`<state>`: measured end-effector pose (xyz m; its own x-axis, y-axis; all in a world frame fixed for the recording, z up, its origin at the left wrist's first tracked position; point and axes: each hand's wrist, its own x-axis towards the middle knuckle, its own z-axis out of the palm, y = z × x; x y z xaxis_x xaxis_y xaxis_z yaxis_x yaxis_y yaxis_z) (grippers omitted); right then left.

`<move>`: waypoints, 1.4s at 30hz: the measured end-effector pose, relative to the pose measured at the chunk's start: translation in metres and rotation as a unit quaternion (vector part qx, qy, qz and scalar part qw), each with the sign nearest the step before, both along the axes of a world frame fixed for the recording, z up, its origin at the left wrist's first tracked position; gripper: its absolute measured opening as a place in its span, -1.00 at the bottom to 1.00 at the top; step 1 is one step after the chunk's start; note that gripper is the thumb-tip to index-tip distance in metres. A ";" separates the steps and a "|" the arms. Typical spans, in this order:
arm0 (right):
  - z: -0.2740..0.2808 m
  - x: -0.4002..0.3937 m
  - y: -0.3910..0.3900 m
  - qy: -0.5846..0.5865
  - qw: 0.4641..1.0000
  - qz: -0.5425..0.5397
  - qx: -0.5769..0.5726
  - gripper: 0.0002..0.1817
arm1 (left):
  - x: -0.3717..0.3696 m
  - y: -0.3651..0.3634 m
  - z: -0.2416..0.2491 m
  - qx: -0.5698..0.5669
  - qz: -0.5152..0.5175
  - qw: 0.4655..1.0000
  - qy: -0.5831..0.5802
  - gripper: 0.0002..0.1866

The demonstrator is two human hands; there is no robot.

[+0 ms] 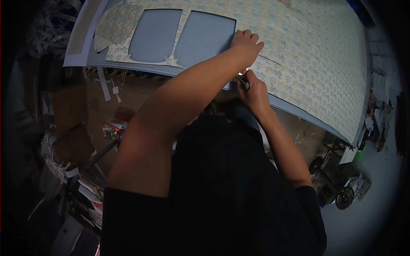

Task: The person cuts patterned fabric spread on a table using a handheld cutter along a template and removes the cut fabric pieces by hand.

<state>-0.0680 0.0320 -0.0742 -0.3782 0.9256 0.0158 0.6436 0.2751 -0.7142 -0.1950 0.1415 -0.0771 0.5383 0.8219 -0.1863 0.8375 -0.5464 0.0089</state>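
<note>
A sheet with a floral pattern point(316, 72) covers much of the blue-grey tabletop point(205, 36). Two curved panel shapes are cut out of it, baring the blue-grey surface beneath. My left hand point(247, 46) lies on the sheet just right of the second cutout, fingers apart and pressing down. Close below it, at the table's near edge, my right hand point(255, 91) is closed around a slim grey-handled tool point(244, 83). The tool's tip is mostly hidden by my hands, with a bright glint there. Thin cut lines run through the sheet to the right of my left hand.
A loose patterned piece point(116, 24) lies at the table's far left, beside a white-edged strip point(85, 34). White scraps point(51, 32) are heaped left of the table. Brown boxes point(70, 106) stand below left. A wheeled item point(344, 198) sits on the floor at right.
</note>
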 end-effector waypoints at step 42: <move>0.016 -0.138 -0.035 -0.006 0.805 -0.594 -0.016 -0.83 | 0.021 0.063 0.013 -0.244 -0.183 0.950 0.073 0.53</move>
